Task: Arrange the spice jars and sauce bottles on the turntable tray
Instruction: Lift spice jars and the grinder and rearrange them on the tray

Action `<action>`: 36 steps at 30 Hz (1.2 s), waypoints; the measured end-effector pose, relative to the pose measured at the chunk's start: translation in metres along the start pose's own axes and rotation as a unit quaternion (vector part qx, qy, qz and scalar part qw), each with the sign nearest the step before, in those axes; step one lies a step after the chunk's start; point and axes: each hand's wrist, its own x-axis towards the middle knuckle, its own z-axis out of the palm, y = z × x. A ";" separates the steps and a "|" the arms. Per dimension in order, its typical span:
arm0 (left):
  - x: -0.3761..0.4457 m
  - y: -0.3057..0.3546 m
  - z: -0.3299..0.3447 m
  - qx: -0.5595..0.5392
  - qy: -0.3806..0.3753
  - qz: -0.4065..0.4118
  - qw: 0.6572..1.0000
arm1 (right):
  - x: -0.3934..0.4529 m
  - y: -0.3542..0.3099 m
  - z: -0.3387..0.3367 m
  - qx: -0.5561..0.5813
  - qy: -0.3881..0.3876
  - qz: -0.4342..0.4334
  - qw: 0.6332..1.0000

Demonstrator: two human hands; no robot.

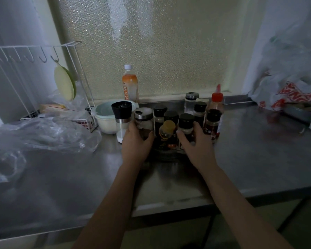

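Note:
A dark round turntable tray point(166, 153) sits on the steel counter, crowded with several spice jars and sauce bottles. My left hand point(136, 143) wraps a glass jar with a silver lid point(144, 119) at the tray's left side. My right hand point(198, 143) grips a black-capped spice jar point(186, 124) at the tray's right front. Between the hands a small bottle with a yellow cap point(167, 129) leans tilted. A black-topped grinder point(122, 115) stands just left of the tray. A red-capped sauce bottle point(216, 102) and more black-capped jars point(213, 123) stand at the right rear.
A pale bowl point(104, 117) and an orange drink bottle point(130, 83) stand behind the grinder. A white wire rack point(34, 51) and crumpled clear plastic point(43, 135) fill the left. A plastic bag with red print point(293, 94) lies at the far right. The counter edge point(169, 205) is near me.

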 end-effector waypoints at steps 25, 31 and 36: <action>-0.026 0.018 -0.006 0.156 -0.163 0.274 0.935 | 0.002 -0.008 -0.009 -0.162 0.260 0.026 0.952; -0.026 0.020 -0.004 0.102 -0.104 0.247 0.958 | 0.017 0.018 -0.010 -0.155 0.230 0.224 0.934; -0.023 0.022 -0.005 0.013 -0.053 0.109 0.993 | 0.025 0.030 -0.008 -0.131 0.202 0.282 0.929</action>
